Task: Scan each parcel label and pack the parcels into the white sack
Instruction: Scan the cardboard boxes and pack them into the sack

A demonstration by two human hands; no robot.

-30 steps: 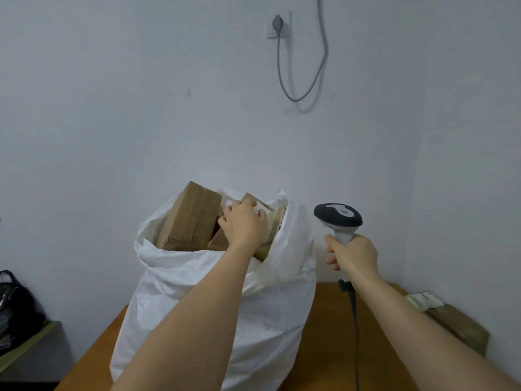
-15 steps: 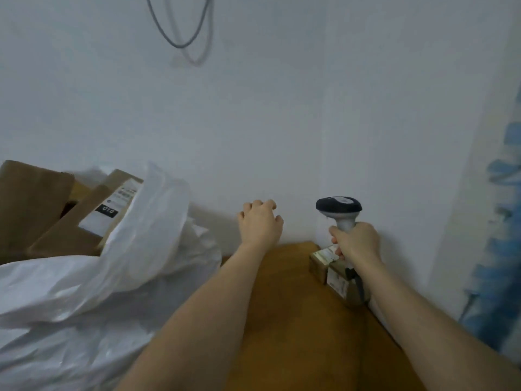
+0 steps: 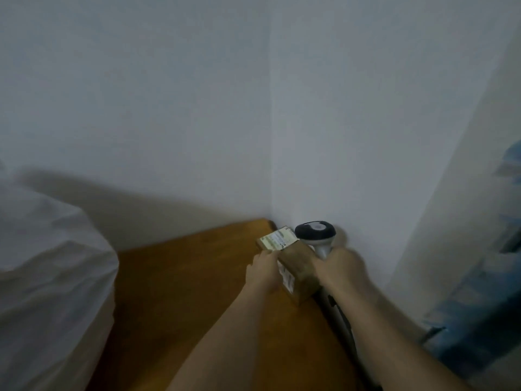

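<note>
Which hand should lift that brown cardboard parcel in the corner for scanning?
Left. The left hand already touches the brown cardboard parcel; the right hand is occupied gripping the black-headed scanner.

Both my forearms are reaching in from the lower frame toward the centre right. My left hand [image 3: 263,273] is touching the parcel [image 3: 296,266]; my right hand [image 3: 342,268] is gripping the scanner [image 3: 315,235] handle.

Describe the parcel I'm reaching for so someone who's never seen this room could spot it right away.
Find the corner where the two pale walls meet at the far end of the wooden table. The parcel sits there: a brown cardboard box between the left hand and the right hand, which holds the scanner. White printed labels on its top and side mark it out.
</note>
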